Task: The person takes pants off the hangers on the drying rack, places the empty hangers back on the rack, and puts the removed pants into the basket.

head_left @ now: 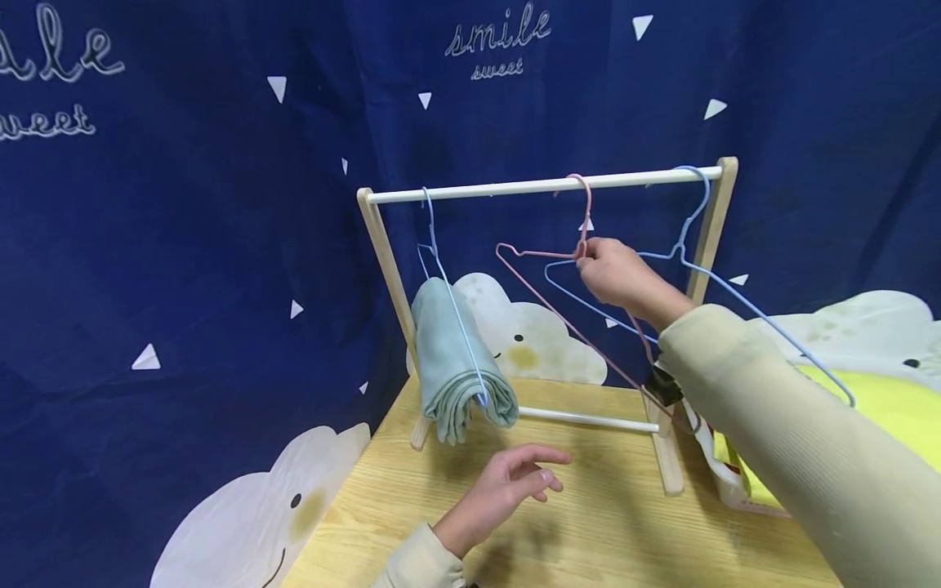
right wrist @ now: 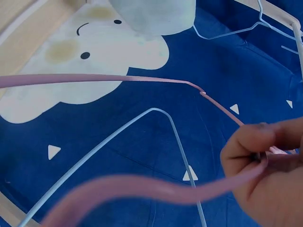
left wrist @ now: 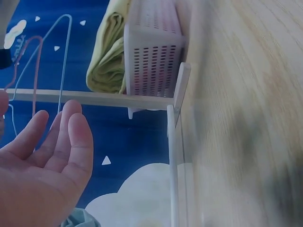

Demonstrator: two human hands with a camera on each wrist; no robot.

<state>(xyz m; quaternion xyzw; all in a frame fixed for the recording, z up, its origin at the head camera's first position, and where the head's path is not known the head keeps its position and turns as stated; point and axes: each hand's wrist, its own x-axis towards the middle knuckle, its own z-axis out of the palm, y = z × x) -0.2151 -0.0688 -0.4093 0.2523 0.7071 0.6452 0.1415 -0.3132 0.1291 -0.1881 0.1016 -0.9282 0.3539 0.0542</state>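
My right hand (head_left: 613, 273) pinches a pink hanger (head_left: 544, 299) just below its hook, and the hook lies over the rack's white top rail (head_left: 507, 188). In the right wrist view, fingers curl round the neck of the pink hanger (right wrist: 156, 78). My left hand (head_left: 507, 490) is held over the wooden table, fingers relaxed with nothing in them. Beyond it, a folded pale green cloth (head_left: 459, 351) hangs on a blue hanger (head_left: 441, 269) at the rail's left end. Behind the pink hanger, another blue hanger (head_left: 764, 306) hangs near the right post.
A white perforated basket (left wrist: 154, 61) with yellow cloth (head_left: 882, 408) in it stands right of the rack, partly behind my right sleeve. The rack's wooden feet (head_left: 667, 465) and lower white bar (head_left: 588, 420) are near the table (head_left: 588, 514). A dark blue curtain (head_left: 184, 229) hangs behind.
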